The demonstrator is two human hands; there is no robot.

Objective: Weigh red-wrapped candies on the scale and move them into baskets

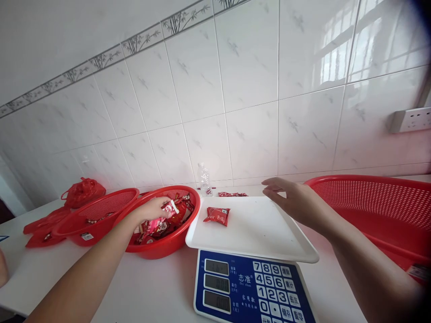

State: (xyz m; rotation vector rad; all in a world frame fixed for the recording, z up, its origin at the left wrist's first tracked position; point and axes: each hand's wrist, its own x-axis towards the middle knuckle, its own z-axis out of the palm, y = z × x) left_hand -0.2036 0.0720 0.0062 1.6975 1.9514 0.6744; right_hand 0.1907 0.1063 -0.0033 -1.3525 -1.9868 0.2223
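My left hand (155,209) is over a round red basket (158,252), its fingers closed on a small red and white packet (170,207). More red wrapped packets (163,228) fill that basket. One red packet (217,216) lies alone on the white tray (249,235) of a digital scale. Above the tray's right side hovers my right hand (289,197), fingers apart and holding nothing. The scale's blue panel (247,287) with number keys and three displays faces me.
A second red basket (97,215) and red plastic bags (85,192) stand at the left. On the right is a large red basket (370,211). A clear bottle (204,179) stands by the tiled wall, near a flat red patterned item (233,194). A socket strip (411,120) is at right.
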